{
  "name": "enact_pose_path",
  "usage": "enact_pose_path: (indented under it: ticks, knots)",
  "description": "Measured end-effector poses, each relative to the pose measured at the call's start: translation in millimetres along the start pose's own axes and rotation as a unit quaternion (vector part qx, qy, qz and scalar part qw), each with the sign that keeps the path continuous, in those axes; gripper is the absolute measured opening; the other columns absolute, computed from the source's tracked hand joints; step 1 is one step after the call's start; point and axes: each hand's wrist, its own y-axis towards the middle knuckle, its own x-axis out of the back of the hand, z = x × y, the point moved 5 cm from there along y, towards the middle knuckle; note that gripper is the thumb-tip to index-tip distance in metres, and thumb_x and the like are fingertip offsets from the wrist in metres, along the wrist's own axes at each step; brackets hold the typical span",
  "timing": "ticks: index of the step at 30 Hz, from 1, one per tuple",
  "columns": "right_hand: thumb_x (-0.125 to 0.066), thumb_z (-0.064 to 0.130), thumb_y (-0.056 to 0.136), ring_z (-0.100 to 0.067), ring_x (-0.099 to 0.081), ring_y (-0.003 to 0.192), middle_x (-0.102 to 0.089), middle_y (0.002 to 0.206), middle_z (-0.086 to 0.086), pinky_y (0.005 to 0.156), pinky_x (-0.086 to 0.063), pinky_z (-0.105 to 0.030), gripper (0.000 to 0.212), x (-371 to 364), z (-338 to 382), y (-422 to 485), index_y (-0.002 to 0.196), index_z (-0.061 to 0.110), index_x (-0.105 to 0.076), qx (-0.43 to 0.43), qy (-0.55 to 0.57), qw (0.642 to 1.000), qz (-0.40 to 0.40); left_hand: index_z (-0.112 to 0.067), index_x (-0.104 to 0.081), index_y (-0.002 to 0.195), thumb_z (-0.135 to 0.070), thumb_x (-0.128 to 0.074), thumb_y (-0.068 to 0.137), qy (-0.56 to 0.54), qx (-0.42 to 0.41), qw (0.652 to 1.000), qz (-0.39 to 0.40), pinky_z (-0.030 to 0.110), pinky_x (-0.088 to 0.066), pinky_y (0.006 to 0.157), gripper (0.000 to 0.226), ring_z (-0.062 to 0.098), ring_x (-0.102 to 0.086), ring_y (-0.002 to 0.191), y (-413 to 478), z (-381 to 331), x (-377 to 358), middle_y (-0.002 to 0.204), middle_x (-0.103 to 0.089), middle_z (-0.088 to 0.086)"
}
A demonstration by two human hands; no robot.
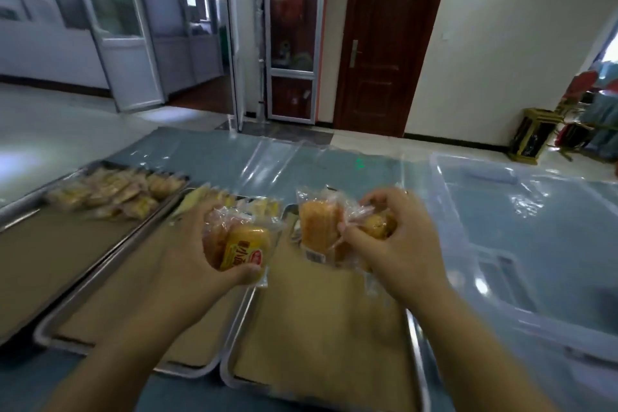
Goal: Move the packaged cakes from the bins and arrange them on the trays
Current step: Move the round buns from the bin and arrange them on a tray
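My left hand (197, 261) grips a bunch of packaged cakes (242, 246) in clear wrappers, one with a yellow label facing me, above the gap between the middle tray (100, 294) and the right tray (327, 361). My right hand (398, 244) holds more packaged cakes (319, 231) over the far end of the right tray. Both trays are metal and lined with brown paper. A row of packaged cakes (234, 202) lies at the far end of the middle tray. The left tray (20, 211) carries several packaged cakes (113, 192) at its far end.
A clear plastic bin (535, 244) stands to the right of the trays on the blue-green table cover (217, 157). Beyond the table are a tiled floor, glass doors, a dark wooden door (384, 43) and a black and gold waste bin (531, 137).
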Motion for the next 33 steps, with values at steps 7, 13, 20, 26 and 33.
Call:
enact_pose_path:
  ticks: [7, 13, 20, 26, 33]
  knots:
    - [-0.072, 0.037, 0.067, 0.007, -0.047, 0.078, -0.046, 0.092, 0.015, 0.057, -0.043, -0.015, 0.027, -145.8, 47.8, -45.5, 0.083, 0.04, -0.05, -0.084, 0.022, 0.991, 0.098, -0.061, -0.041, 0.103, -0.032, -0.091, 0.044, -0.012, 0.102, 0.995, 0.012, 0.019, -0.051, 0.062, 0.083, 0.003, -0.064, 0.086, -41.9, 108.0, 119.8, 0.101, -0.06, -0.016]
    - [-0.076, 0.031, 0.068, 0.012, -0.043, 0.084, -0.043, 0.094, 0.015, 0.063, -0.037, -0.004, 0.028, -250.5, 67.8, -62.2, 0.081, 0.036, -0.051, -0.104, 0.041, 0.981, 0.158, -0.058, -0.045, 0.098, -0.026, -0.092, 0.043, -0.015, 0.162, 0.986, -0.019, 0.029, -0.054, 0.069, 0.079, 0.001, -0.064, 0.081, -54.0, 183.4, 183.4, 0.094, -0.061, -0.022]
    - [-0.077, 0.034, 0.064, 0.015, -0.044, 0.082, -0.046, 0.093, 0.014, 0.062, -0.036, 0.002, 0.03, -361.1, 75.0, -63.2, 0.081, 0.038, -0.053, -0.147, 0.084, 0.961, 0.218, -0.057, -0.042, 0.097, -0.026, -0.091, 0.048, -0.012, 0.236, 0.97, -0.053, 0.019, -0.053, 0.055, 0.077, 0.004, -0.061, 0.081, -30.5, 260.0, 246.7, 0.099, -0.057, -0.019]
    - [-0.079, 0.03, 0.065, 0.006, -0.048, 0.081, -0.048, 0.095, 0.012, 0.059, -0.036, -0.015, 0.029, -455.2, 95.4, -27.2, 0.08, 0.035, -0.055, -0.189, 0.12, 0.947, 0.231, -0.045, -0.044, 0.108, -0.038, -0.089, 0.048, 0.037, 0.28, 0.957, -0.063, 0.016, -0.046, 0.063, 0.076, -0.006, -0.06, 0.076, 17.3, 315.4, 308.8, 0.086, -0.062, -0.022]
    - [-0.082, 0.035, 0.061, 0.005, -0.051, 0.081, -0.053, 0.095, 0.013, 0.063, -0.038, -0.018, 0.033, -554.1, 124.3, 24.1, 0.082, 0.039, -0.056, -0.222, 0.183, 0.926, 0.244, -0.053, -0.04, 0.106, -0.039, -0.084, 0.039, -0.037, 0.306, 0.945, -0.111, 0.014, -0.05, 0.057, 0.082, -0.007, -0.062, 0.083, 48.7, 368.8, 346.8, 0.098, -0.058, -0.024]
